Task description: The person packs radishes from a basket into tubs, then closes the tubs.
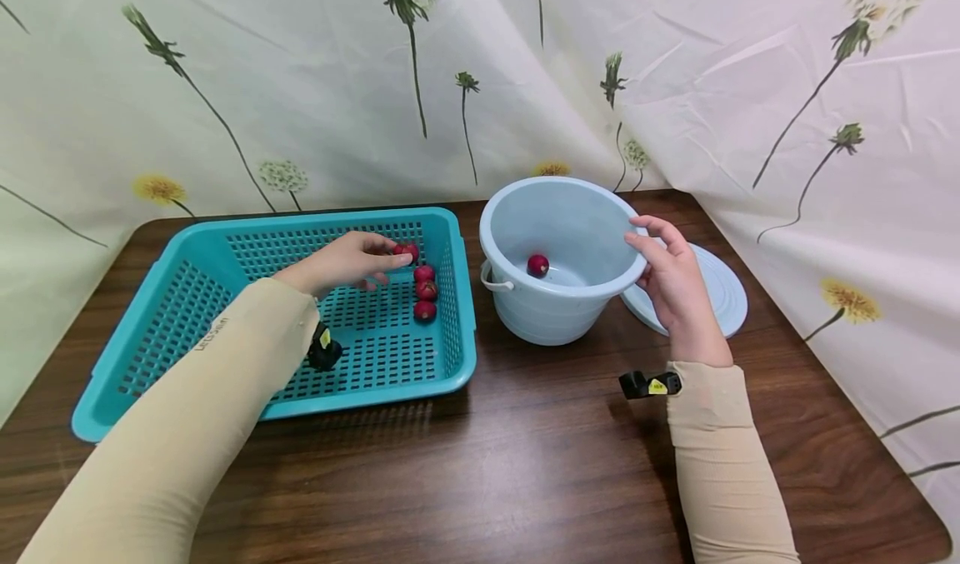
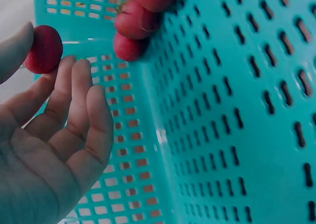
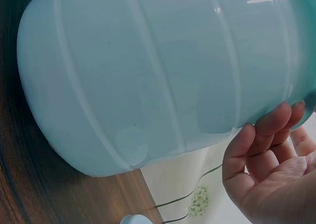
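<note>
Wooden table [image 1: 525,447], flowered curtain behind. Your left hand [image 1: 348,260] pinches one radish [image 1: 406,252] inside the teal basket [image 1: 187,297], three more lying beside. Your right hand [image 1: 675,285] curls over the bucket [image 1: 558,306] rim, likely steadying it; one radish inside.

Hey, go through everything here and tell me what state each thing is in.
Bucket: upright, uncovered, one radish inside.
Lid: off, flat on table.
Basket: three loose radishes.
Left hand: pinches a radish.
Right hand: grips bucket rim.
</note>
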The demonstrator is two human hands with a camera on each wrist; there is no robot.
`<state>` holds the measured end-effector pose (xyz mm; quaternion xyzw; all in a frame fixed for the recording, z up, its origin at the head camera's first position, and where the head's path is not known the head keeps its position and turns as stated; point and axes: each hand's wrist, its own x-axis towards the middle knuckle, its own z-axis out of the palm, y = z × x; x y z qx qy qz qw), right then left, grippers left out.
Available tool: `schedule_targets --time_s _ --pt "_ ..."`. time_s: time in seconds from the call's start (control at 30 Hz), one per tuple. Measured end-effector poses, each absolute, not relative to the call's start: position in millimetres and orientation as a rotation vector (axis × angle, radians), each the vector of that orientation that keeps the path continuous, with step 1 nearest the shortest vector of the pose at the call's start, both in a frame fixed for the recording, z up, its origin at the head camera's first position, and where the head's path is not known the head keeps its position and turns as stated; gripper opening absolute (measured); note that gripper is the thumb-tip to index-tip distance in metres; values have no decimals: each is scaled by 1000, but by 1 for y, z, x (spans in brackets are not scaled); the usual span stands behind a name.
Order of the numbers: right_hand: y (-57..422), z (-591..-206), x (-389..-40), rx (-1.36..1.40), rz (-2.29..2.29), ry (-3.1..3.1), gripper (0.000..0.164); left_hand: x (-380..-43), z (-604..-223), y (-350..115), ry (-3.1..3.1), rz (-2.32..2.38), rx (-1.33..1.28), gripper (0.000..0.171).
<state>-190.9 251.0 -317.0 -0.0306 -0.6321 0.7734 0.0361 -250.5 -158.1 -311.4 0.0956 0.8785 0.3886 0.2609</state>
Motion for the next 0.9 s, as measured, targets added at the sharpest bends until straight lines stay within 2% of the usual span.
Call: schedule_targets --time_s 0.43,0.7,0.9 --pt "251 -318 -192 -82 2397 -1924 16 -245 -294 -136 2413 1201 331 72" --pt "251 -318 -191 -75 2391 -1926 16 -238 -278 -119 2427 1261 363 61" --pt "251 -318 -192 -78 2382 -1933 18 -232 -267 -112 2429 1263 387 58"
